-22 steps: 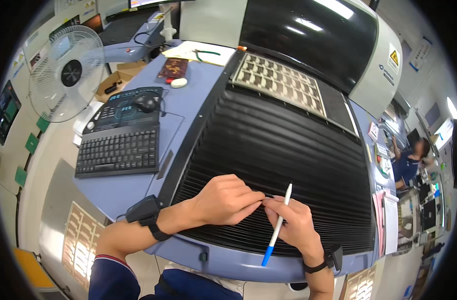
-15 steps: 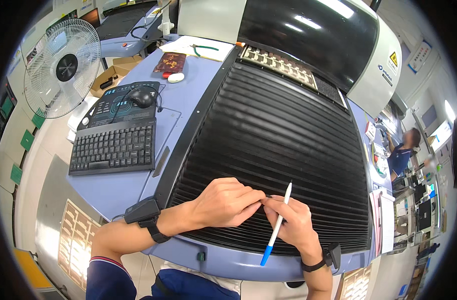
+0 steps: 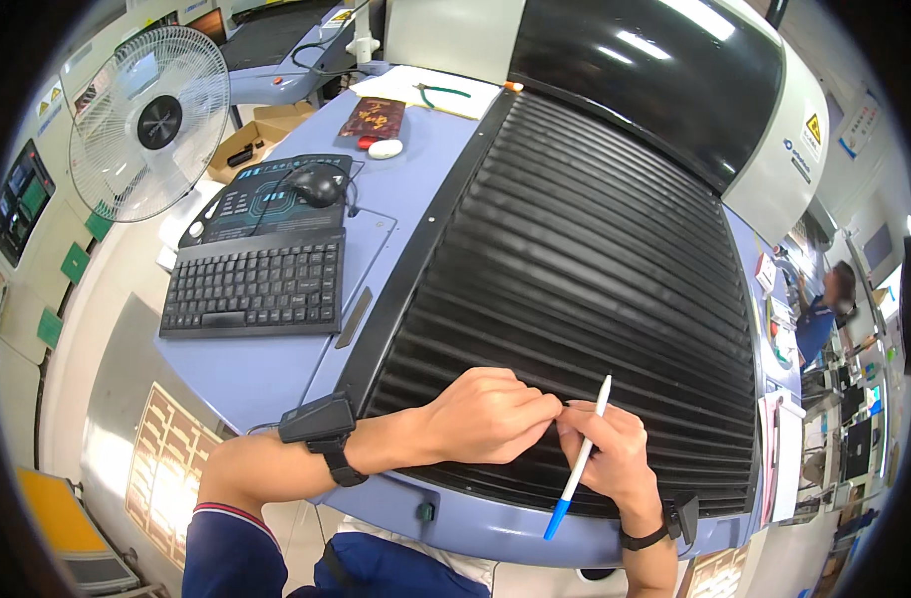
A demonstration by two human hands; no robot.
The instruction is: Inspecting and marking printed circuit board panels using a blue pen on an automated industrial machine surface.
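Note:
My left hand [image 3: 495, 417] is closed in a pinch above the near part of the ribbed black bed [image 3: 575, 259]. Its fingertips meet those of my right hand [image 3: 615, 448], and a tiny dark bit shows between them, too small to name. A white pen [image 3: 581, 466] with a blue end slants through my right hand's fingers. Its thin dark tip points up and away, while the blue end hangs toward the bed's near edge. Both wrists carry black strapped devices.
Left of the bed are a black keyboard [image 3: 256, 287], a mouse [image 3: 318, 185], a brown packet [image 3: 374, 118] and green-handled pliers [image 3: 440, 95]. A dark machine hood [image 3: 645, 80] rises at the far end. A standing fan [image 3: 154, 122] is far left; another person [image 3: 824, 314] is far right.
The pale cut-out panel at the bed's far end is out of sight now. The view has shifted, so most things sit farther right. My hands stay together, with the pen still held.

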